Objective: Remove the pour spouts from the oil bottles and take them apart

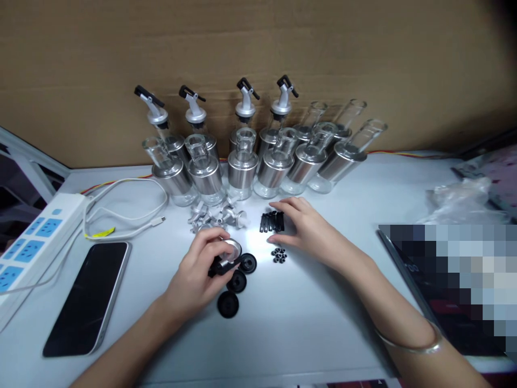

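Observation:
My left hand (197, 269) is closed around a bottle pour spout (231, 249), silver with a black lever. It hovers beside several round black stoppers (228, 304) on the table. My right hand (313, 229) has thumb and fingers spread apart on either side of a row of small black levers (271, 221). Just below that thumb lies a cluster of tiny black rings (279, 255). Beyond my left hand is a pile of silver spout pieces (218, 215). Whether the fingertips of my right hand touch the levers, I cannot tell.
Several glass bottles with metal sleeves (242, 167) stand along the cardboard wall (258, 43), some topped with finished spouts (246, 102). At left are a phone (86, 299), a white cable (137, 215) and a power strip (30, 248). Clear plastic (460, 196) and a pixelated dark-edged object (416, 280) lie at right.

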`<action>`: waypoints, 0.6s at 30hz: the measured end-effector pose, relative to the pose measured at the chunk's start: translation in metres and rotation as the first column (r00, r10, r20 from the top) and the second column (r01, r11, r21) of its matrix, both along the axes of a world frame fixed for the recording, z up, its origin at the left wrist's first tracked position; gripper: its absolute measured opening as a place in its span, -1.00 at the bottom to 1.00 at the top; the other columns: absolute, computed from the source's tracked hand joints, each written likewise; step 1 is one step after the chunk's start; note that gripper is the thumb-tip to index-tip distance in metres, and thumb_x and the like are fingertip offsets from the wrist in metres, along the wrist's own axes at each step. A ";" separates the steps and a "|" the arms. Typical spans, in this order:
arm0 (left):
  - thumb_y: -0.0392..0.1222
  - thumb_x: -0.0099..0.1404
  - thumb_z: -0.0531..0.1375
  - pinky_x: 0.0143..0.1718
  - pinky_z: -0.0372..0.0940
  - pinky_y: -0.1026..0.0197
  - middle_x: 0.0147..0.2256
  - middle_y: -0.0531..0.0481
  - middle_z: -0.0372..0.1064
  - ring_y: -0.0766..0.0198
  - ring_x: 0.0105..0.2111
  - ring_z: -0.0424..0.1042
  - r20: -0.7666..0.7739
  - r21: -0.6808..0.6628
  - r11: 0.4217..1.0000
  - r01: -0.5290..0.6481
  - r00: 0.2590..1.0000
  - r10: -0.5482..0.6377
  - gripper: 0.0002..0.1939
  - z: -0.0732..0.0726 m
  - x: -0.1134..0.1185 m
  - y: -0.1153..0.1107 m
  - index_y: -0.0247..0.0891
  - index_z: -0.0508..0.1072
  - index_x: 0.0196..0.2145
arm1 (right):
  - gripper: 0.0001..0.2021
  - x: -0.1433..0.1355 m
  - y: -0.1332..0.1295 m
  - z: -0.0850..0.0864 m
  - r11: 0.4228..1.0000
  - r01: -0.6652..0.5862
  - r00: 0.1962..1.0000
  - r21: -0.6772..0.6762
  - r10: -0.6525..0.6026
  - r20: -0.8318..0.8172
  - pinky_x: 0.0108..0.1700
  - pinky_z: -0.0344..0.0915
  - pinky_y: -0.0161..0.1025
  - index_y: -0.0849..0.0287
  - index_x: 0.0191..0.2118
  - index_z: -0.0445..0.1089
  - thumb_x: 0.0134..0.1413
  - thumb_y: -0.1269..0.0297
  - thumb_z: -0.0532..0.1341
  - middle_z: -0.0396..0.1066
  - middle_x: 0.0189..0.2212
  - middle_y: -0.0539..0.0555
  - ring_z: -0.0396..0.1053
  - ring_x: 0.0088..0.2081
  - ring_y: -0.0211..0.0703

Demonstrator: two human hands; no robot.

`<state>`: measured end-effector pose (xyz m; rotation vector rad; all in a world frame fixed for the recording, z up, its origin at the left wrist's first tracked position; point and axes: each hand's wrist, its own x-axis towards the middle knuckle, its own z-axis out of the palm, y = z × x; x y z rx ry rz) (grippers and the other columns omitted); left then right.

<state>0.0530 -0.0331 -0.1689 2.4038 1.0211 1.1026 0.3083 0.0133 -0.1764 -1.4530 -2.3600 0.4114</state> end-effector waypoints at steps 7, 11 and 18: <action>-0.46 0.28 0.14 -0.02 0.24 0.38 -0.11 -0.06 0.22 0.35 -0.08 0.29 -0.010 -0.015 1.000 -0.017 1.000 0.017 -0.78 -0.003 0.000 0.000 -0.27 0.30 -0.14 | -0.56 -0.018 -0.006 -0.003 0.996 -0.016 0.994 0.084 0.007 0.106 -0.02 0.27 0.09 0.22 0.09 0.31 0.12 0.20 0.29 0.34 -0.01 0.23 0.26 0.01 0.15; -0.47 0.27 0.14 0.00 0.23 0.38 -0.11 -0.05 0.22 0.35 -0.08 0.29 -0.018 -0.017 1.000 -0.022 1.000 0.021 -0.78 -0.004 0.001 0.000 -0.27 0.30 -0.15 | -0.61 -0.026 -0.006 -0.003 0.996 0.033 0.990 0.080 -0.044 0.135 -0.04 0.26 0.06 0.24 0.06 0.34 0.14 0.20 0.26 0.36 -0.02 0.23 0.29 -0.02 0.14; -0.44 0.30 0.13 -0.03 0.26 0.32 -0.10 -0.08 0.30 0.32 -0.08 0.35 -0.027 -0.053 0.999 -0.009 1.000 0.008 -0.82 -0.005 0.001 0.001 -0.27 0.31 -0.15 | -0.64 -0.023 -0.006 -0.001 0.997 0.037 0.989 0.067 -0.046 0.137 -0.05 0.26 0.05 0.25 0.03 0.37 0.14 0.23 0.25 0.37 -0.04 0.22 0.29 -0.03 0.13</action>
